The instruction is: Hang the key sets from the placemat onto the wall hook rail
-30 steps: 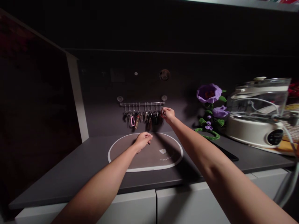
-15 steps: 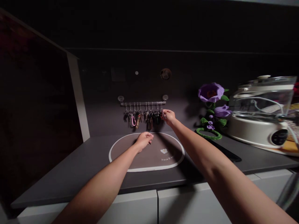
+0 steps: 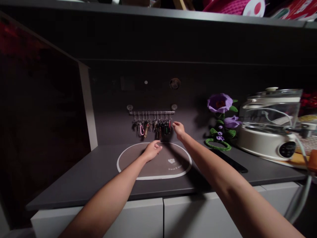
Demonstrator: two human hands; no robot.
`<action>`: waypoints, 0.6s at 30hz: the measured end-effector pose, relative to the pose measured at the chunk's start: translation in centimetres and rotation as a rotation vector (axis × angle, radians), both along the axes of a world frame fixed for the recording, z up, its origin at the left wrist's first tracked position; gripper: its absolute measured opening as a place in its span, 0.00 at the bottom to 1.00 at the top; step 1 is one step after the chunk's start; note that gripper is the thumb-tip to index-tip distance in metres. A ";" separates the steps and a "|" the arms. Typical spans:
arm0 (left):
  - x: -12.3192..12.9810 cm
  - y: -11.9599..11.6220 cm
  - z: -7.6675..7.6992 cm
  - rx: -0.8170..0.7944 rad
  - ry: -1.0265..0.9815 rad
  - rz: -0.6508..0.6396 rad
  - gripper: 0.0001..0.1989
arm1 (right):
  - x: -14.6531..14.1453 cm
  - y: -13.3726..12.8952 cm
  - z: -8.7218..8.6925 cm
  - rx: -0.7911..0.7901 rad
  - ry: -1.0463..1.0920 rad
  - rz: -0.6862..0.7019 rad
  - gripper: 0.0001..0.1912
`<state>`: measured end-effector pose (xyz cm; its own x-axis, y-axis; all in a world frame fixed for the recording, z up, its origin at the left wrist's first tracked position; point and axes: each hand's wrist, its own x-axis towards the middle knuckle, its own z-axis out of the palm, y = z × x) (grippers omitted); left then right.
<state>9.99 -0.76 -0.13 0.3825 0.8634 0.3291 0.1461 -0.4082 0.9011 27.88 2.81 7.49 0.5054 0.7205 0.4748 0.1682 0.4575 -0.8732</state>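
Note:
Against the dark wall a clear hook rail [image 3: 152, 112] carries several bunches of keys [image 3: 160, 127]. Among them hang a pink loop strap [image 3: 141, 129], a brown-gold tag [image 3: 146, 130] and, at the right end, a red key piece [image 3: 169, 125]. My right hand [image 3: 179, 129] is just right of the red piece, slightly apart from it, fingers loosely bent and holding nothing I can see. Above the oval mat [image 3: 131, 167], my left hand [image 3: 151, 151] is partly curled; a small dark bit shows under its fingers, too small to name.
On the right of the counter [image 3: 91, 180] stand purple crafted flowers [image 3: 220, 103] with a green ring base [image 3: 218, 144], a dark flat slab [image 3: 234, 162] and a white appliance [image 3: 264, 142] with a clear cover. A shelf edge [image 3: 148, 11] crosses overhead.
My right hand has let go of the piece at the rail's right end and drawn slightly right; the red piece now hangs there. The left index finger has straightened a little. The view has tilted up.

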 end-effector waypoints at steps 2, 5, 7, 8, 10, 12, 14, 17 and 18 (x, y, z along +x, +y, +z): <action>-0.2 -0.7 0.6 0.048 0.047 0.015 0.30 | -0.4 -1.2 -0.6 -0.063 0.040 -0.069 0.12; -0.6 -1.8 2.0 0.117 0.151 0.045 0.41 | -1.4 -3.5 -1.3 -0.115 0.011 -0.011 0.21; -1.1 -2.5 3.0 0.146 0.209 0.024 0.47 | -2.2 -5.2 -1.7 -0.112 -0.018 0.069 0.28; -1.4 -3.0 3.4 0.155 0.215 0.008 0.48 | -2.6 -6.1 -1.9 -0.098 -0.039 0.126 0.31; -2.2 -3.8 4.0 0.186 0.174 -0.008 0.51 | -3.5 -8.1 -2.3 -0.047 -0.089 0.251 0.38; -3.3 -4.8 4.2 0.252 0.088 0.009 0.51 | -4.2 -10.0 -2.8 0.025 -0.142 0.354 0.45; -4.3 -5.9 4.0 0.315 0.003 0.028 0.51 | -4.8 -11.7 -3.3 0.073 -0.226 0.412 0.48; -5.9 -7.3 3.1 0.356 -0.055 0.014 0.52 | -5.2 -13.8 -4.1 0.109 -0.356 0.501 0.50; -6.4 -7.7 2.7 0.360 -0.057 0.002 0.52 | -5.3 -14.3 -4.3 0.111 -0.392 0.527 0.50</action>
<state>3.62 -8.50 2.59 0.3527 0.6888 0.6333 0.1009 -0.7009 0.7061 22.58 -11.47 3.17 -0.1262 0.7603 0.6372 0.1929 0.6488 -0.7361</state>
